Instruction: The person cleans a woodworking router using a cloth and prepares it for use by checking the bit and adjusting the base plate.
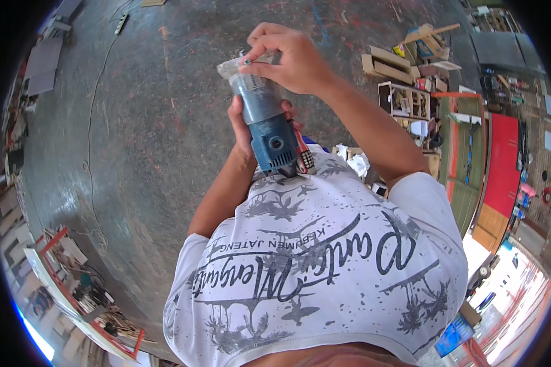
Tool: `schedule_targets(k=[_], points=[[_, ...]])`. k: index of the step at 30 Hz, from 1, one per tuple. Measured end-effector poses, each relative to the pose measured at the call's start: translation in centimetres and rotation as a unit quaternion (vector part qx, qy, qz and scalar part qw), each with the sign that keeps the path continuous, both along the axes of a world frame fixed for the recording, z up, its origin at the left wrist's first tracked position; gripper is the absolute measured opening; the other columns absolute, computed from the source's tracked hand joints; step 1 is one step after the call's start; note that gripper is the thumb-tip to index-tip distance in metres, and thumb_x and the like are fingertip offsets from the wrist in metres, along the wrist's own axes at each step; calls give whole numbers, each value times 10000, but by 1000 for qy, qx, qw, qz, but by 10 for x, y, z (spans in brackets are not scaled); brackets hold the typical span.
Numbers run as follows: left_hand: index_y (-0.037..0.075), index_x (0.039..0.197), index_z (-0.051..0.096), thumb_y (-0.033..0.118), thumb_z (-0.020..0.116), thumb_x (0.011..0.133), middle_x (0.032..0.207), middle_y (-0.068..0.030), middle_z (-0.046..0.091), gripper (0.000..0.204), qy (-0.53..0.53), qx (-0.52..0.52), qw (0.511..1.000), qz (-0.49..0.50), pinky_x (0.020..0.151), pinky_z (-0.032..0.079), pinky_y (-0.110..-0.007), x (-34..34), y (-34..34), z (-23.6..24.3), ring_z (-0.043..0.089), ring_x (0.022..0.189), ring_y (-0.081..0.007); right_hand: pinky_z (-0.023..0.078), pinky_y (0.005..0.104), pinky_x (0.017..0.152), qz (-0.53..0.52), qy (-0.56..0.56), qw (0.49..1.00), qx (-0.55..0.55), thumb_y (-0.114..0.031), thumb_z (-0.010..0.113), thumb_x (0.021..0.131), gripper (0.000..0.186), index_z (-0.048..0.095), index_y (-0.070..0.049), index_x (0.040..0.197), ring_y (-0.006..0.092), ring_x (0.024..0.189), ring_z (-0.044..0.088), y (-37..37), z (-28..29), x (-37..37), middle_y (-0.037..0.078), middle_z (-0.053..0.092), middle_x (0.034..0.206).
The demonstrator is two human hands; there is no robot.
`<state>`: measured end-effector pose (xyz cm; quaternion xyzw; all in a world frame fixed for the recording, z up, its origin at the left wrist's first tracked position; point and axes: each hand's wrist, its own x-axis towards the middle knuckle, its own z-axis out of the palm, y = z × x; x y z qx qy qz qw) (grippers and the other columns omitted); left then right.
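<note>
The left hand is gripping the body of a blue angle grinder, holding it upright against the white printed shirt. The right hand is pinching the clear guard at the grinder's far end. Wooden boxes are lying well to the right of both hands.

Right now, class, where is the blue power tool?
In the head view, the blue power tool is centre-top, gripped underneath by the left hand, with the right hand at its far end.
</note>
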<state>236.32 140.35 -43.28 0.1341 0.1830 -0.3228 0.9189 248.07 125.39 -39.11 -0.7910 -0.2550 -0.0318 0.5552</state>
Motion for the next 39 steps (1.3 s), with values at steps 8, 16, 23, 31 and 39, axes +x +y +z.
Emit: schedule_targets(k=[8, 16, 23, 31, 39], points=[[177, 1192, 608, 845, 575, 794, 929, -20, 597, 778, -14, -27, 999, 22, 882, 472, -441, 6, -4, 7, 519, 890, -193, 533, 373, 929, 58, -50, 996, 46, -265, 854, 818, 237, 792, -101, 977, 217, 1022, 664, -1, -3, 13, 42, 667, 1148], [172, 1174, 601, 841, 652, 747, 931, 1, 596, 795, -22, -37, 999, 4, 873, 454, -404, 12, -9, 9, 498, 902, -178, 535, 376, 942, 67, -3, 997, 36, -181, 822, 842, 156, 816, -109, 980, 208, 1026, 666, -7, 9, 17, 30, 695, 1143], [165, 1171, 603, 826, 673, 746, 932, -10, 598, 789, -28, -21, 999, 16, 842, 471, -401, 11, -12, 12, 514, 898, -186, 528, 375, 942, 59, -2, 995, 86, -200, 847, 800, 194, 806, -110, 968, 226, 1073, 670, -6, 6, 12, 48, 711, 1180], [156, 1211, 601, 802, 619, 793, 930, -51, 609, 770, -45, 12, 999, 16, 856, 500, -462, 10, -5, 14, 545, 888, -220, 539, 363, 961, 59, 17, 990, 124, -210, 889, 763, 215, 791, -102, 922, 217, 1075, 655, -4, 10, 1, 38, 690, 1243], [108, 1322, 543, 824, 554, 821, 1000, -147, 656, 874, -59, 22, 998, 6, 872, 592, -475, -2, 2, 1, 663, 900, -288, 539, 375, 927, 26, -16, 996, 89, -172, 903, 751, 217, 770, -84, 899, 234, 1101, 643, -1, 25, -7, 79, 671, 1249]])
